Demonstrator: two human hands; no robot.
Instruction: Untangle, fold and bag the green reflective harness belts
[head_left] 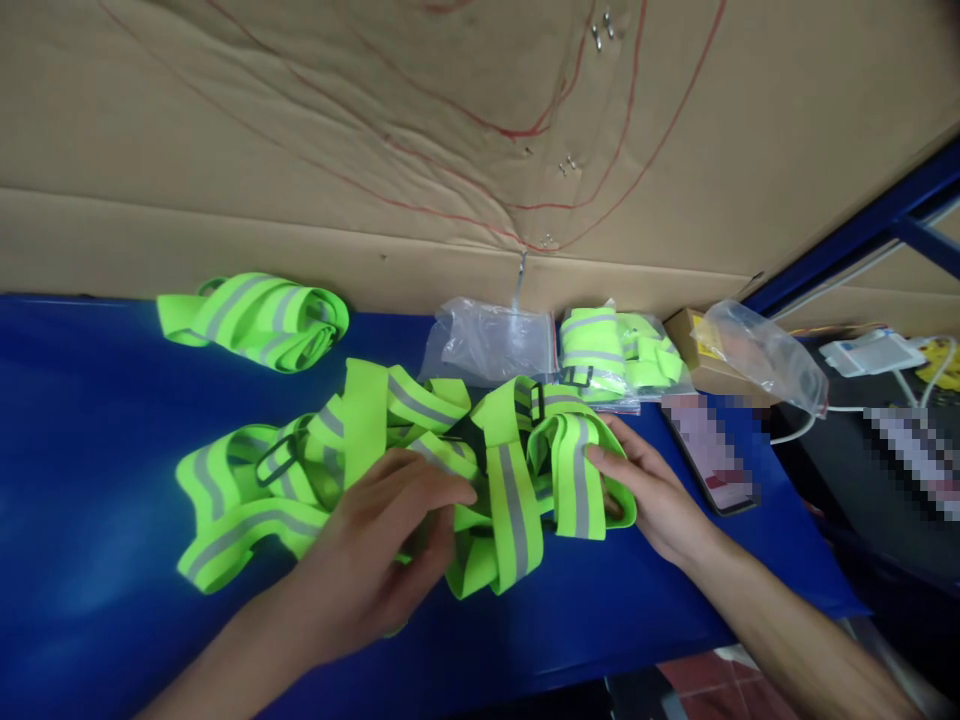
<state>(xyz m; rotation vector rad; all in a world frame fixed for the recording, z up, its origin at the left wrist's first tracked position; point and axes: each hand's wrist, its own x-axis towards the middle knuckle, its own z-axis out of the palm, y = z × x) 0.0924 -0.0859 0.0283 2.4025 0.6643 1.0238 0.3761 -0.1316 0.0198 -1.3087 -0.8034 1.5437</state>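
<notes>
Reflective straps [366,425] partway through gathering, as judged from their layout. The loose pile sprawled, tangled, from left of centre to the centre. The right hand [656,495], right of centre, clamped a folded length [577,480] between thumb and partly hidden fingers; the left hand [386,545], below centre, curled over the pile, its grip impossible to tell. A rolled bundle [255,320] at upper left and bagged straps [592,340] at upper right looked already gathered. Bare tabletop [82,450] extended at left; a cardboard wall [150,240] bounded the rear, and a phone [712,455] limited room at right.
</notes>
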